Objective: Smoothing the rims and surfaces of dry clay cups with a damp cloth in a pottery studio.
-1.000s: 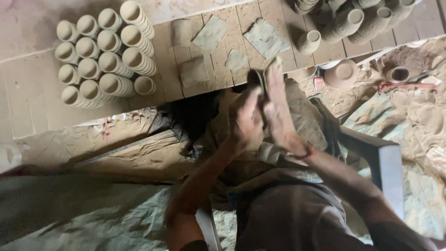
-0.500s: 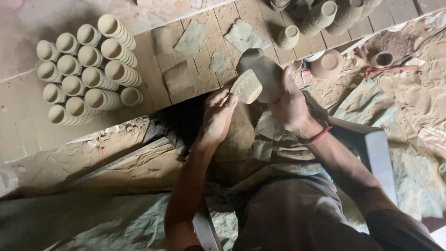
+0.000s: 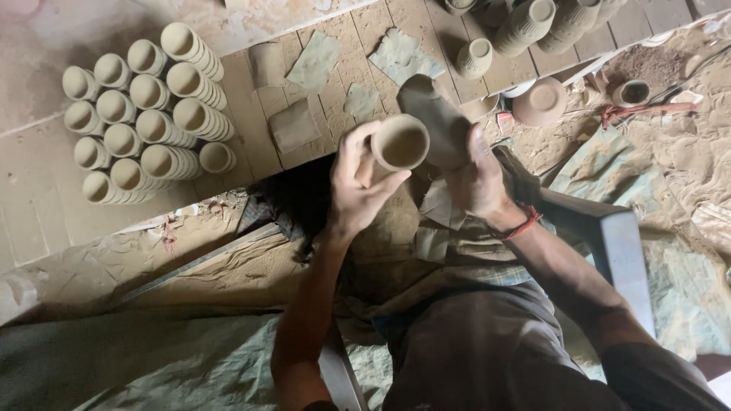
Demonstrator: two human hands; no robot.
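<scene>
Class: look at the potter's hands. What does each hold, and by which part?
The left hand grips a clay cup by its side wall, mouth toward the camera. The right hand holds a dark slab by its lower end.

Fifteen clay cup stacks (image 3: pixel 145 122) lie grouped on the boards, one clay cup (image 3: pixel 400 144) is held up, and four flat clay scraps (image 3: pixel 316 62) lie nearby.

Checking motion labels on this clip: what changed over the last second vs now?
The hands parted: pressed together a second ago, now the left hand holds a small clay cup with its mouth toward the camera, and the right hand grips a dark mould-like piece beside it. Half a second ago the cup's mouth was turned sideways. The stacked cups on the boards lie as before; their shift in frame looks like head movement.
</scene>
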